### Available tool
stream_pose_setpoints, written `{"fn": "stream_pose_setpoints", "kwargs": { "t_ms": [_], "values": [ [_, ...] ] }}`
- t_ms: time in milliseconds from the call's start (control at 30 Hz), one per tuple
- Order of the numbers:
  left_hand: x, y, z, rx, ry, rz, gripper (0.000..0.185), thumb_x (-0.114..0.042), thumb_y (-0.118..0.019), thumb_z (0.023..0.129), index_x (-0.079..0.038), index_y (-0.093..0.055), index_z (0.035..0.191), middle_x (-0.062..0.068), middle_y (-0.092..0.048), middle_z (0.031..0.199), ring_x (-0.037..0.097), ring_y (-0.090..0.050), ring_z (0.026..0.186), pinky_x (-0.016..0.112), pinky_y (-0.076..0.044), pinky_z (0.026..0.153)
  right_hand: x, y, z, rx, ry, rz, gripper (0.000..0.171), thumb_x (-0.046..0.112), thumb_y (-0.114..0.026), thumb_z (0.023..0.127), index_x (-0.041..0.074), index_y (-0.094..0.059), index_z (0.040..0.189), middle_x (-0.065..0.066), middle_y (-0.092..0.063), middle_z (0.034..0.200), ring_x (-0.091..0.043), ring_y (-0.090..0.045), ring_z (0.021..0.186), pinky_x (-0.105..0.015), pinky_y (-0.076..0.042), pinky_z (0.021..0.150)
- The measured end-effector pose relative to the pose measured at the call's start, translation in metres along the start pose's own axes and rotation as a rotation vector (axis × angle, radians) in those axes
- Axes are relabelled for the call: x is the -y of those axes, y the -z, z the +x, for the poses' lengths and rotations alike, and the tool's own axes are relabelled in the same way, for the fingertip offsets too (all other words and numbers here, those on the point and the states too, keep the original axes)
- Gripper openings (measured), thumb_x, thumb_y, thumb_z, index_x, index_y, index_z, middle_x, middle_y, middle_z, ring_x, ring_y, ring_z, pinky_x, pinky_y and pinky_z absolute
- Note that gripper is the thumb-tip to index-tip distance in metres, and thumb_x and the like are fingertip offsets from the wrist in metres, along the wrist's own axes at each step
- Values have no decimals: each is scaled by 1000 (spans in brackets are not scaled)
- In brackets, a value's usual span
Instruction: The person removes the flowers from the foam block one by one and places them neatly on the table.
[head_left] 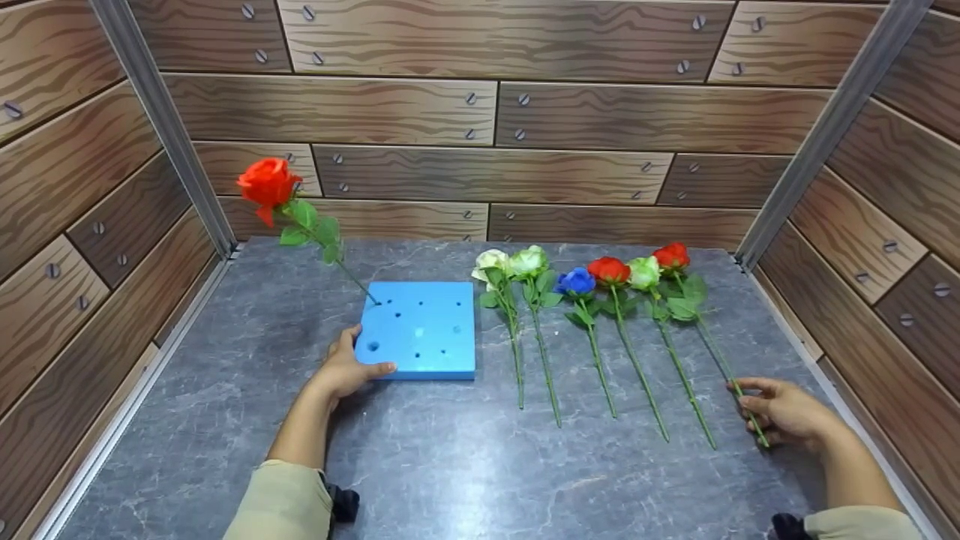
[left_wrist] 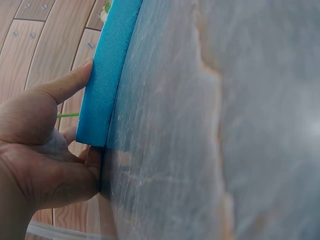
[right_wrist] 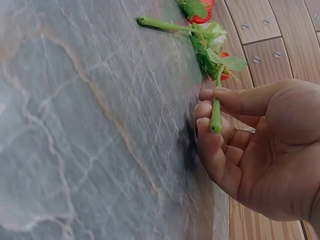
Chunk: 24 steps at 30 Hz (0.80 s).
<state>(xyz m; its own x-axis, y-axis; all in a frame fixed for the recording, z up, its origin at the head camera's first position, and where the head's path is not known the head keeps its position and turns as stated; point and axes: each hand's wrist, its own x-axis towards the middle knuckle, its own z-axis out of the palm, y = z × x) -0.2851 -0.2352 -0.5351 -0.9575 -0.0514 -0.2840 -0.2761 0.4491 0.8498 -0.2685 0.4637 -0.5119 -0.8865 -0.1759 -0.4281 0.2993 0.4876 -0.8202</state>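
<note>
Red rose [head_left: 673, 256] on the far right of the row is the one being picked up. It lies on the grey table [head_left: 450, 465], well to the right of the blue foam block [head_left: 418, 328], and it is the flower farthest from that block. Its long green stem [right_wrist: 215, 114] runs down toward the person, so the bottom end is easy to reach.

The right hand [head_left: 784, 410] is at that bottom end. Its thumb and fingers are curled in and pinch the stem between them, low down near the tip. The flower end looks like it rests on the table.

The left hand [head_left: 346, 367] is at the near left corner of the foam block. The thumb lies along the block's front edge and the fingers go round the left side, so the hand grips the corner. That probably keeps the light block from sliding or tipping.

One red rose [head_left: 267, 182] stands in a hole at the block's far left corner and leans left. More holes in the top are free.

Between the block and the pinched rose lie five more flowers, side by side with heads pointing away: two white roses [head_left: 508, 262], a blue rose [head_left: 576, 281], another red one [head_left: 608, 269] and a pale green rose [head_left: 643, 272].
</note>
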Motion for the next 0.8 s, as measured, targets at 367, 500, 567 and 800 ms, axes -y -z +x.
{"fn": "stream_pose_setpoints", "kwargs": {
  "t_ms": [367,500,567,800],
  "values": [
    [-1,0,0,0,-3,5,115,-38,-89,92,-10,-13,174,31,-7,178,55,-13,164,71,-25,130,5,-8,2,-90,11,-151,61,14,-54,113,-13,-26,161,1,-66,99,-13,-64,77,-33,-59,66],
    [-1,0,0,3,-7,5,115,-38,-89,92,-10,-13,174,31,-8,178,55,-14,164,71,-26,130,9,-12,3,-129,6,-186,60,11,-58,110,-14,-31,159,0,-58,87,-13,-55,70,-31,-53,60],
    [-1,0,-1,2,-8,9,114,-39,-89,92,-10,-14,174,31,-8,177,55,-15,164,71,-27,129,10,-14,4,-149,3,-197,59,9,-59,109,-14,-34,157,0,-56,83,-13,-53,67,-30,-51,58],
    [-1,0,0,4,-9,3,115,-38,-89,92,-10,-13,174,31,-8,178,55,-14,164,71,-27,130,11,-17,9,-202,20,-284,56,4,-65,103,-16,-43,151,-2,-60,82,-14,-54,65,-30,-52,56]
  ]
}}
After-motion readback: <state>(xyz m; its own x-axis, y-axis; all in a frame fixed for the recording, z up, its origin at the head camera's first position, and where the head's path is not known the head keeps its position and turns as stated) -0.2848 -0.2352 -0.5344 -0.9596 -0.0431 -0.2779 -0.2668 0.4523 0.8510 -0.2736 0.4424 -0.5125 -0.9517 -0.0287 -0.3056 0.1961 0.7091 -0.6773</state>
